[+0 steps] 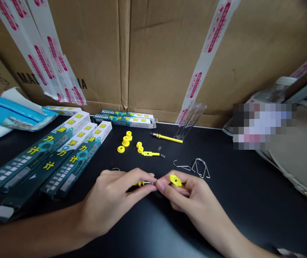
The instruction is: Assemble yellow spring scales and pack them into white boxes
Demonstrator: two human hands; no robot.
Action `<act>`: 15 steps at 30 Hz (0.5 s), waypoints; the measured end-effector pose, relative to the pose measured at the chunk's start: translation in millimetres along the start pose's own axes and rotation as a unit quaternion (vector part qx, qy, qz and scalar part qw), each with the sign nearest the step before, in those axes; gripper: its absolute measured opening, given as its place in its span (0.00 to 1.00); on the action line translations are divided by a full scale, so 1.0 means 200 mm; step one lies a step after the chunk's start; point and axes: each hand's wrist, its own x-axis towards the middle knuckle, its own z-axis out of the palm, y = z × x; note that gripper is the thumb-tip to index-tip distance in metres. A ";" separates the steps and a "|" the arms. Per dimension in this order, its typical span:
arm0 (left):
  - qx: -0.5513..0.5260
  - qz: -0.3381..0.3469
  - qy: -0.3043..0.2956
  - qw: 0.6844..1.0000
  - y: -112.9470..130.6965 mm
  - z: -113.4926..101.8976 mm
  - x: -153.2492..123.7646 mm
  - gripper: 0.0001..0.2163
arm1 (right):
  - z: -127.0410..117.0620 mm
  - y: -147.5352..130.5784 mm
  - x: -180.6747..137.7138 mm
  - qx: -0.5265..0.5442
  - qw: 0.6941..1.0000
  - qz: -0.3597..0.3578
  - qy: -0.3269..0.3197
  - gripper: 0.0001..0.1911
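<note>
My left hand (115, 195) is closed around a thin yellow rod (140, 184) with a metal end, held level between thumb and fingers. At that metal end, the thumb and forefinger of my right hand (181, 190) pinch close together; a small wire end shows there, partly hidden. A flat yellow plastic piece (176, 180) with a hole is also held in the right hand, its stem tucked among the fingers. Just beyond the hands lie a bent wire hook (181, 165), some triangular wire loops (200, 168), a yellow slotted piece (151, 154) and small springs (163, 156).
Yellow caps (125, 141) and a second yellow rod (167, 137) lie farther back, near clear tubes (190, 120). Printed narrow boxes (75, 161) cover the left side. A large carton (156, 53) stands behind. A plastic bottle (268, 91) and a beige bag (298, 154) are at right.
</note>
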 end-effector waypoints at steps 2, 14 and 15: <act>0.007 0.007 -0.003 1.000 0.00 0.00 0.00 0.02 | 0.00 0.00 -0.01 0.002 1.000 0.001 0.001 0.23; 0.021 -0.018 -0.019 0.999 0.00 0.00 -0.02 0.06 | 0.00 -0.01 0.00 -0.009 1.000 0.005 -0.012 0.20; 0.027 -0.033 -0.018 0.999 0.00 0.00 -0.01 0.08 | 0.00 -0.01 0.01 -0.009 1.000 0.003 -0.014 0.20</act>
